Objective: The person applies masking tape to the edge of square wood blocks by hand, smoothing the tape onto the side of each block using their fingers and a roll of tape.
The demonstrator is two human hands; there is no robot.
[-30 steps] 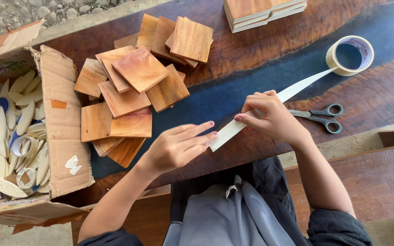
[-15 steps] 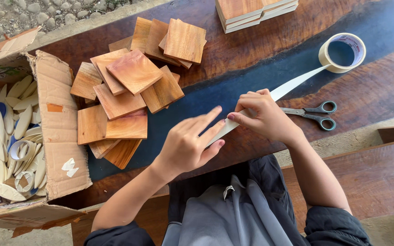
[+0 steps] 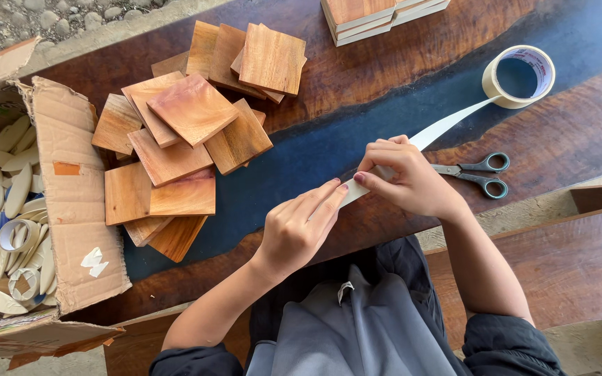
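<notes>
A roll of pale tape [image 3: 519, 76] lies on the dark wooden table [image 3: 398, 76] at the upper right. A strip of tape [image 3: 447, 125] runs from it down to my hands. My right hand [image 3: 405, 177] pinches the strip near its free end. My left hand [image 3: 299, 228] touches the strip's end with its fingertips, fingers extended. Grey-handled scissors [image 3: 479, 173] lie just right of my right hand.
A loose pile of square wooden tiles [image 3: 189, 132] covers the table's left half. A neat stack of tiles [image 3: 377, 14] sits at the top edge. A torn cardboard box [image 3: 71, 209] at the left holds pale oval pieces and tape rolls. A wooden bench [image 3: 580, 251] is at the right.
My left hand has moved up and right until its fingertips meet the end of the tape strip. My right hand keeps its hold on the strip.
</notes>
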